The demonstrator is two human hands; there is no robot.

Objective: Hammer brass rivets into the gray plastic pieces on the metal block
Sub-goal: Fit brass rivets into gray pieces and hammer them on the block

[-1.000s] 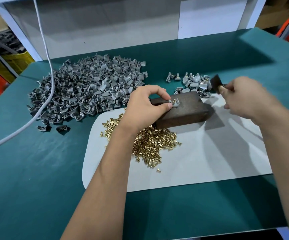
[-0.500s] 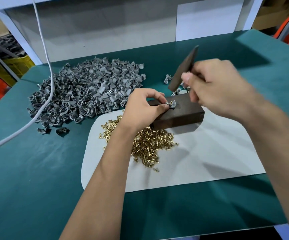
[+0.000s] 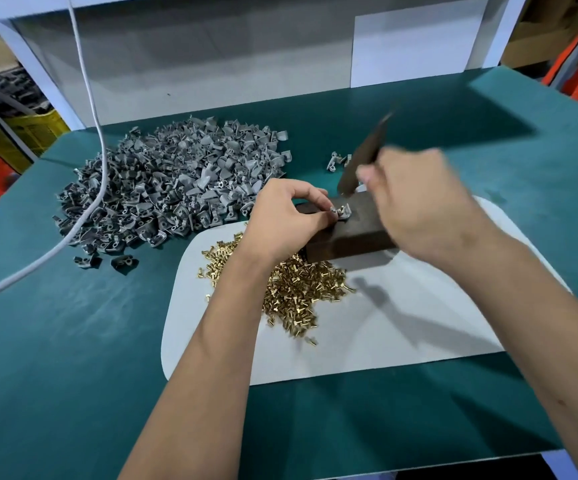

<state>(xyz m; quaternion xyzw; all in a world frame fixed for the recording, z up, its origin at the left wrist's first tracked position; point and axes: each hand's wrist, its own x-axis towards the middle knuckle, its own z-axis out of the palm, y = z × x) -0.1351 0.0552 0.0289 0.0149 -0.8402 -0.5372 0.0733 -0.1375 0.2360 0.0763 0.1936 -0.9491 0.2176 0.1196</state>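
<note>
Rivets (image 3: 291, 292) lie heaped on the white mat (image 3: 401, 334); beyond, left hand (image 3: 280, 220) pinches a gray piece (image 3: 342, 212) on the metal block (image 3: 353, 233), right hand (image 3: 419, 206) grips a blurred hammer (image 3: 363, 157) just above, gray pile (image 3: 173, 181) farther left on the bench (image 3: 72, 341)

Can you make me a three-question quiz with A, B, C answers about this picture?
1. Where do the rivets lie?
A. on the white mat
B. on the block
C. in a yellow crate

2. What colour is the table?
A. red
B. teal
C. black

3. What is the left hand doing?
A. lying flat on the table
B. pinching a gray piece on the block
C. pulling the cable

Answers: 1 A, the brass heap sits on the mat beside the block. 2 B, the cloth all round is teal. 3 B, the fingertips hold the piece on the block's top while the right hand holds the hammer.
</note>
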